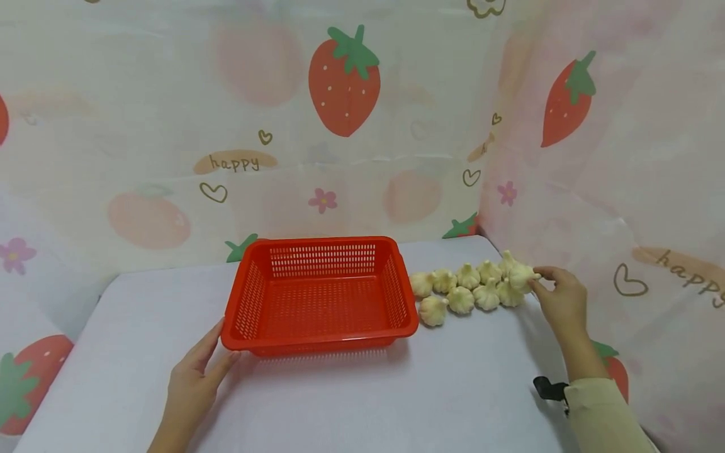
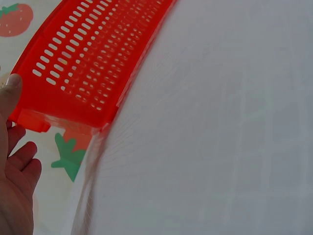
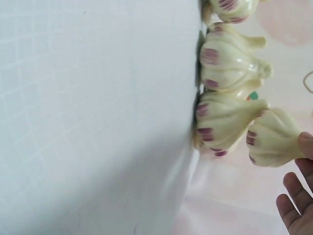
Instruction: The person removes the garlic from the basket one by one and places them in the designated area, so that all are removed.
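Observation:
A red plastic basket [image 1: 320, 343] with slotted walls stands on the white table, with nothing lying in it. My left hand [image 1: 192, 384] holds its near left corner, thumb at the front and fingers along the left side; the left wrist view shows the thumb [image 2: 13, 88] against the red rim. With thumb and fingertips, my right hand [image 1: 563, 302] pinches a garlic bulb [image 1: 520, 277] by its stem. This bulb [image 3: 271, 139] is tilted, just above the end of the row in the right wrist view. Several other garlic bulbs [image 1: 461, 301] sit right of the basket.
The white-covered table [image 1: 351, 402] backs onto a strawberry-printed cloth [image 1: 340, 176], and another printed cloth [image 1: 640, 189] hangs along its right side. One bulb [image 1: 433, 311] sits close beside the basket's right wall. A black strap end [image 1: 548, 388] sticks out from the right wrist.

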The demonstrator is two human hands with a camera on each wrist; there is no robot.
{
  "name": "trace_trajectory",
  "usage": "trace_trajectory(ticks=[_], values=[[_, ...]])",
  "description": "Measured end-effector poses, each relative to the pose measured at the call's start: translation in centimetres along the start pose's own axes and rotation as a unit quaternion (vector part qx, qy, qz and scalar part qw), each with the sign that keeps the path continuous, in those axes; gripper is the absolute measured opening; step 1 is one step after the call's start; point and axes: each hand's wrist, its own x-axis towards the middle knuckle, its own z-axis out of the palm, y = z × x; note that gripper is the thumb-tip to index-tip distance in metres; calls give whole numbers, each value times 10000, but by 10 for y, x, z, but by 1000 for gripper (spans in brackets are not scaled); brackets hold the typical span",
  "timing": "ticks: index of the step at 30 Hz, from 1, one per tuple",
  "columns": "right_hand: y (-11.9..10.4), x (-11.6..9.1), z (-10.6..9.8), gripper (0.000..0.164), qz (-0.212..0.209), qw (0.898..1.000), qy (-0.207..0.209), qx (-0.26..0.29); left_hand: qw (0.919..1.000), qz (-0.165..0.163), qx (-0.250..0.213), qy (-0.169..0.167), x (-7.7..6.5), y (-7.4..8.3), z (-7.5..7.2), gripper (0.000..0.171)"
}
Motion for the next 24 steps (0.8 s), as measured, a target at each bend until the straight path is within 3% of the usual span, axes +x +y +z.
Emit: trace_trajectory(ticks=[7,15,24], values=[[6,0,4,27,140,9998,-60,-128,10000,-14,-21,-4,0,1,0,70],[12,-1,2,29,601,9980,-40,-207,10000,49,6,73,1,0,1,71],[21,-8,-1,29,583,9978,-59,-299,9999,71,-28,118,1,-1,1,71]])
